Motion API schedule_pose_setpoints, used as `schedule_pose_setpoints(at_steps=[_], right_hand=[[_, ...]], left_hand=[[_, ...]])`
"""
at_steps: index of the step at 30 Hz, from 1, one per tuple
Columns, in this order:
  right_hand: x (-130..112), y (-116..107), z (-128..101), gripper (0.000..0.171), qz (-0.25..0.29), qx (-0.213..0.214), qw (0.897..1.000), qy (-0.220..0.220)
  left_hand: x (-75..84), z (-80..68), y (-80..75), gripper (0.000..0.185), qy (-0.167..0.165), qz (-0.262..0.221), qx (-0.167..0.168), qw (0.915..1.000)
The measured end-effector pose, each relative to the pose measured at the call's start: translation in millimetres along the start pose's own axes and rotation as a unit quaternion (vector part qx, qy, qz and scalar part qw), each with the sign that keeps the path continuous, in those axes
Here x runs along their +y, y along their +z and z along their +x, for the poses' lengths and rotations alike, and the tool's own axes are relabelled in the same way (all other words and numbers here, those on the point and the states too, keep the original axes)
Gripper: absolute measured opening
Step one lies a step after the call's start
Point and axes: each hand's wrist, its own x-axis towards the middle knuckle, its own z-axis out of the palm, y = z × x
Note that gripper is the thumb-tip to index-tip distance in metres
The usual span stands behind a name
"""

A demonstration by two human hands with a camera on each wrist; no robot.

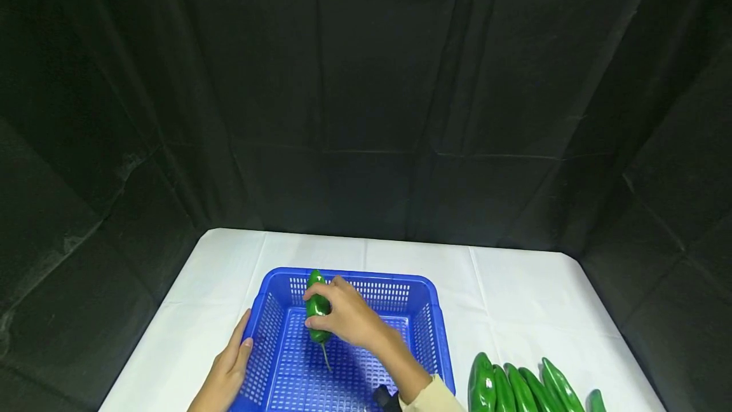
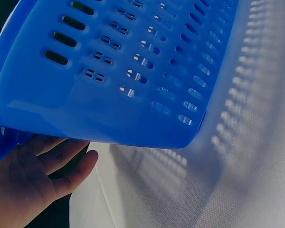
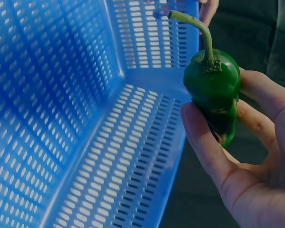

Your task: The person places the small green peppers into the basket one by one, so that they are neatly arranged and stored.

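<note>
A glossy green pepper (image 1: pixel 318 310) with a thin curved stem hangs over the blue plastic basket (image 1: pixel 366 274), gripped between the thumb and fingers of my right hand (image 1: pixel 350 313). In the right wrist view the pepper (image 3: pixel 212 80) has its stem end toward the camera. My left hand (image 1: pixel 229 361) lies against the basket's left outer side, fingers along the wall below the rim. The left wrist view shows that hand (image 2: pixel 33 175) with fairly straight fingers beside the basket's end wall (image 2: pixel 118 114).
Several green peppers (image 1: pixel 519 390) lie in a row on the white tablecloth (image 1: pixel 515 297), right of the basket. Black cloth (image 1: pixel 366 94) hangs behind and on both sides of the table.
</note>
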Motion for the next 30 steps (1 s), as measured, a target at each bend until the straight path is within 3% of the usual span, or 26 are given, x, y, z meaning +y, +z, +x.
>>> schedule_pose_setpoints(at_steps=[11,21,26,30], right_hand=[[-2,22,11,0.034,-0.023,-0.026,0.999,-0.035],[9,42,16,0.034,-0.029,-0.04,0.999,-0.01],[15,51,15,0.035,-0.032,-0.046,0.998,0.006],[17,58,17,0.035,-0.021,-0.043,0.999,0.02]], left_hand=[[0.4,-4.3,-0.5,0.052,-0.035,-0.014,-0.009,0.9993],[-1.0,-7.9,-0.5,0.051,-0.001,-0.017,0.006,0.9998],[-0.1,-6.8,4.6,0.052,-0.016,-0.047,-0.018,0.9986],[-1.8,-5.3,5.6,0.052,-0.023,-0.054,-0.019,0.9981]])
